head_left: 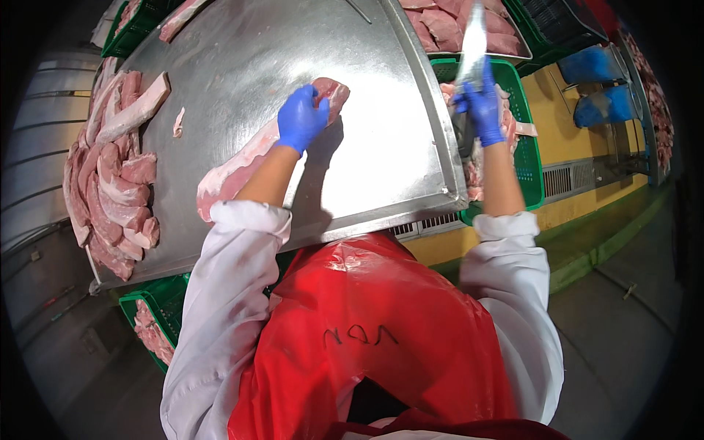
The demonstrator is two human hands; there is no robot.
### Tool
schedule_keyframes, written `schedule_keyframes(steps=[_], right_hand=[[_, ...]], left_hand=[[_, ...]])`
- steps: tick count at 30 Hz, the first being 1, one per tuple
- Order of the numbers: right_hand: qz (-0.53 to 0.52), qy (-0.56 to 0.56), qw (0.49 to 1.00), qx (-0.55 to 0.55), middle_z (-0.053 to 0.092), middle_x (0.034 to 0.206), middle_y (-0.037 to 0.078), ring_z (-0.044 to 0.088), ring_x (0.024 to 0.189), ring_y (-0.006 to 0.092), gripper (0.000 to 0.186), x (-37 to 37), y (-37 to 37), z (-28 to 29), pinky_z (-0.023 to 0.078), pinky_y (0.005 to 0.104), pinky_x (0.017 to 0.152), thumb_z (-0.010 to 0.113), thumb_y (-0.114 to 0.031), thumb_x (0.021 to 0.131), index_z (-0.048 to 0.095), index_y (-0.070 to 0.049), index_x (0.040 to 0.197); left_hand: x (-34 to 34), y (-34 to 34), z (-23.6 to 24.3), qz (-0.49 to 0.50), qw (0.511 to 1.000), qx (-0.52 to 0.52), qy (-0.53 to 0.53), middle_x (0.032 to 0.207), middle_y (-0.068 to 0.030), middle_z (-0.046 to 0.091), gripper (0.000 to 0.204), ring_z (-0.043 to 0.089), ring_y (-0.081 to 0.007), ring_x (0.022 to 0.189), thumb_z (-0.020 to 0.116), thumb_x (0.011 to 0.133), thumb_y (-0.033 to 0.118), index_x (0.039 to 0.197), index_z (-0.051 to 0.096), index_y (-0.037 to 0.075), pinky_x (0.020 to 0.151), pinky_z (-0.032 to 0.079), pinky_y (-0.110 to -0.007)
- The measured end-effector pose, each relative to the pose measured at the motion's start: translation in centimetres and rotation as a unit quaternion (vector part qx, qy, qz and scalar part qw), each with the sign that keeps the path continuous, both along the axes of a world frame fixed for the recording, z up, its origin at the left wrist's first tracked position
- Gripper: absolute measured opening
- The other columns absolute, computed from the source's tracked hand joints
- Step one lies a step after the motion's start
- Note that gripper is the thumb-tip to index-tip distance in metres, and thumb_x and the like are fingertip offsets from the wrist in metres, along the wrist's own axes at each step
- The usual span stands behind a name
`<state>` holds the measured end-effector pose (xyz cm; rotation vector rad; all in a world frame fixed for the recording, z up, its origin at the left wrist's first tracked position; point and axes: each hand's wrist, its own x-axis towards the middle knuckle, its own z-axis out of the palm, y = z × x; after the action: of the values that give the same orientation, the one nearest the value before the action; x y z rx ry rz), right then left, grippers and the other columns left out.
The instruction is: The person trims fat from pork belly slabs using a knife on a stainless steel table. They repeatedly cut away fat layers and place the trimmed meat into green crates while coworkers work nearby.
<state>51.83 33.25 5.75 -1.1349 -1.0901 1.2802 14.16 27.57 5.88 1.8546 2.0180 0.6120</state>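
Observation:
My left hand (301,117), in a blue glove, is closed on the upper part of a long strip of raw pork (227,180) lying diagonally on the steel table (381,147). My right hand (482,110), also gloved in blue, grips a broad-bladed knife (473,40) with the blade pointing up and away, held over the green crate (532,176) of meat trimmings at the table's right side. A pile of pork strips (110,194) lies along the table's left side, and a small scrap (178,122) sits just right of it.
A tray of meat slices (440,29) and a dark crate (550,29) stand at the back right, green crates (128,22) at the back left. Another green crate (169,293) with meat is below the table's front left. Blue pads (601,106) are on the far right.

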Motion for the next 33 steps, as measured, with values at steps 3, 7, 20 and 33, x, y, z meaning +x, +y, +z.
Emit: schedule_keyframes(steps=[3,7,20,33], right_hand=[[0.03,0.029,0.998,-0.052,0.064,0.093,0.008,0.063,0.065,0.0123,0.084,-8.0,-3.1,-4.2,0.051,0.0261,0.046,0.059,0.0,0.096,0.017,-0.031,0.162],[0.001,-0.022,0.992,-0.124,0.064,0.09,0.009,0.062,0.063,0.0107,0.087,-14.7,-4.9,-4.0,0.052,0.0253,0.049,0.059,0.002,0.096,0.011,-0.03,0.163],[0.178,-0.156,0.96,-0.149,0.069,0.081,0.015,0.067,0.063,0.018,0.082,-21.6,-4.5,-1.7,0.058,0.0341,0.065,0.057,-0.01,0.097,0.012,-0.031,0.162],[0.193,-0.025,0.973,-0.121,0.063,0.081,0.013,0.062,0.057,0.018,0.083,-24.2,-9.6,-0.2,0.053,0.0323,0.051,0.049,0.003,0.093,0.01,-0.019,0.163]], left_hand=[[2.3,3.1,4.7,-0.021,0.992,-0.1,0.077,0.101,-0.0207,0.072,0.043,0.071,-0.0358,0.096,0.064,0.088,0.042,0.105,0.069,0.003,0.082,0.055,-0.043],[3.1,5.5,4.3,-0.048,0.975,-0.185,0.116,0.108,-0.022,0.072,0.04,0.07,-0.0352,0.103,0.063,0.087,0.036,0.108,0.071,0.002,0.089,0.054,-0.042],[-2.9,7.7,-2.5,0.03,0.965,-0.193,-0.173,0.073,-0.0172,0.071,0.033,0.07,-0.0245,0.07,0.073,0.082,0.033,0.086,0.072,0.0,0.068,0.054,-0.037],[-2.1,8.0,1.8,-0.019,0.974,-0.159,-0.158,0.069,-0.0138,0.07,0.035,0.069,-0.0193,0.064,0.078,0.082,0.031,0.077,0.069,-0.002,0.059,0.052,-0.034]])
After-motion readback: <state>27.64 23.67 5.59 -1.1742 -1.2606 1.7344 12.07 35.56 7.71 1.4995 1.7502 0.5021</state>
